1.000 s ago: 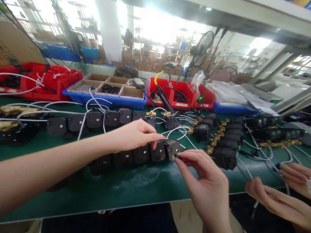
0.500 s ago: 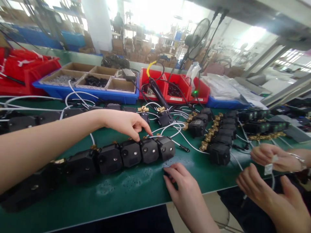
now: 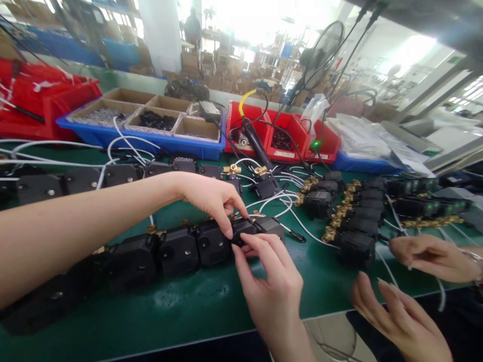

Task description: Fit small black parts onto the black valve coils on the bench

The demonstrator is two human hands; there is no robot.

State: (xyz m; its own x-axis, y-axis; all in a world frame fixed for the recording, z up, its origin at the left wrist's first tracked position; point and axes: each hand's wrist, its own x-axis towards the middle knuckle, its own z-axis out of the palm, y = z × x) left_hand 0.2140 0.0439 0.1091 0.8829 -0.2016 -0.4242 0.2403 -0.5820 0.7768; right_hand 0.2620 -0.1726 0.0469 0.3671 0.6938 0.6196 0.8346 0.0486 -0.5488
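Two bare hands meet at one black box (image 3: 240, 226), near the right end of the front row. Left hand (image 3: 207, 197) comes in over the row; its thumb and index finger stand narrowly apart at the box's upper edge. Whether they grip or merely rest: cannot tell. Right hand (image 3: 274, 279) is in front, thumb and index finger drawn nearly together against the box's face. Any small part between these tips is hidden; cannot tell.

Surroundings: neighbouring box (image 3: 214, 245) just left of the right hand's fingertips; end box (image 3: 270, 226) just beyond its knuckles. Black plug (image 3: 298, 236) on a white cable lies farther out, to the right of both hands. Co-worker's hand (image 3: 433, 257) is well apart, off to the right.

Risks, as judged: (1) box could rock or slide if the right hand pushes harder than the left steadies; (2) anything small in the right fingertips could slip and drop among the boxes, since the pinch is tight and partly blind; (3) the white cable behind could snag and drag the box if the left hand catches it.
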